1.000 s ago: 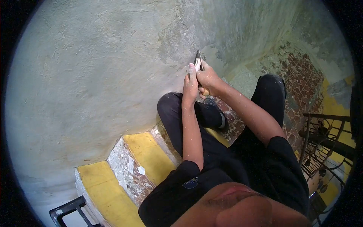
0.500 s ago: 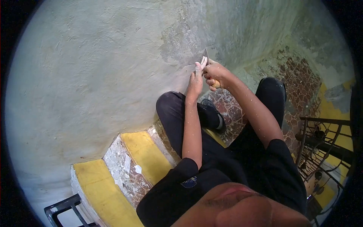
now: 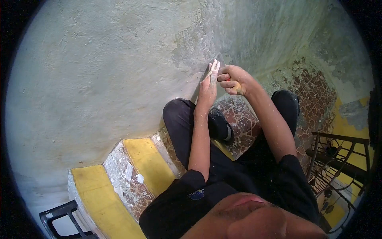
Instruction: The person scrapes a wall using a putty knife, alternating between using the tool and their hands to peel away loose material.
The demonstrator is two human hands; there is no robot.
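My right hand (image 3: 235, 80) is closed around the yellow-orange handle (image 3: 238, 88) of a scraper. Its thin grey blade (image 3: 220, 58) shows beyond my fingers, close to the wall (image 3: 99, 79). Against the blade side lies my left hand (image 3: 209, 87), fingers stretched out and thumb up, with white dust on the fingertips. Both hands are side by side in front of a patch of wall where the coating is gone and rough grey (image 3: 195, 46) shows.
Yellow-edged steps (image 3: 149, 159) with white flakes run down at the lower left, beside a black plastic frame (image 3: 59, 213). A dark metal railing (image 3: 338, 159) stands at the right. Debris lies on the brown patterned floor (image 3: 316, 89) behind my knees.
My right hand has shifted slightly right and its fingers show more. My left hand has turned, its fingers now more upright beside the blade. The view has shifted a little.
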